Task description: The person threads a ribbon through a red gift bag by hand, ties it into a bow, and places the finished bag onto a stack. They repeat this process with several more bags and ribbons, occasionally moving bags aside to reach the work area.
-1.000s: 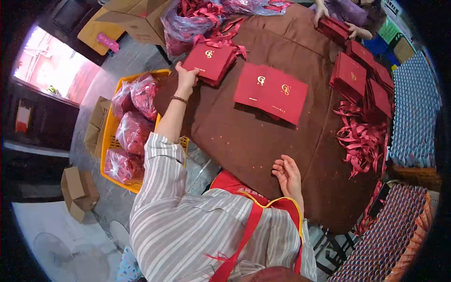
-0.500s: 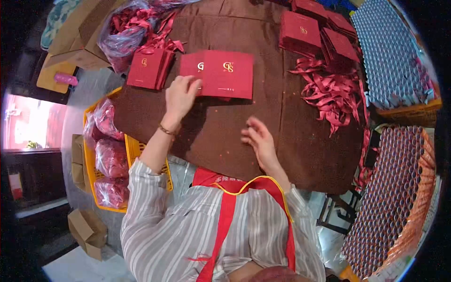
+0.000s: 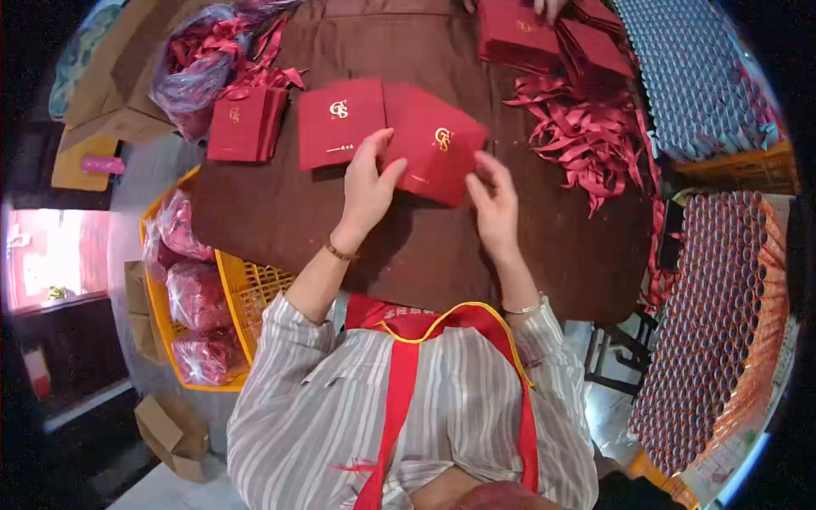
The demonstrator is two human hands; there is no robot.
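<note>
A red card or bag with a gold logo (image 3: 438,149) is tilted between my two hands. My left hand (image 3: 371,177) grips its left edge with thumb and fingers. At its right edge is my right hand (image 3: 495,197), its fingers curled against the border. Just left of it, another red piece with the same logo (image 3: 342,123) lies on the brown cloth (image 3: 323,221). Farther left stands a small stack of red pieces (image 3: 242,125) on the cloth.
Red ribbons (image 3: 586,140) lie in a heap at the right, below red stacks (image 3: 520,34), where another person's fingers (image 3: 549,8) show. Yellow crates (image 3: 242,289) with bagged red items stand at left. Trays of small cylinders (image 3: 705,314) line the right side.
My left hand has moved right and now holds a red piece, which is tilted and separate from the one at left. My right hand has risen to its right edge. The view has shifted slightly.
</note>
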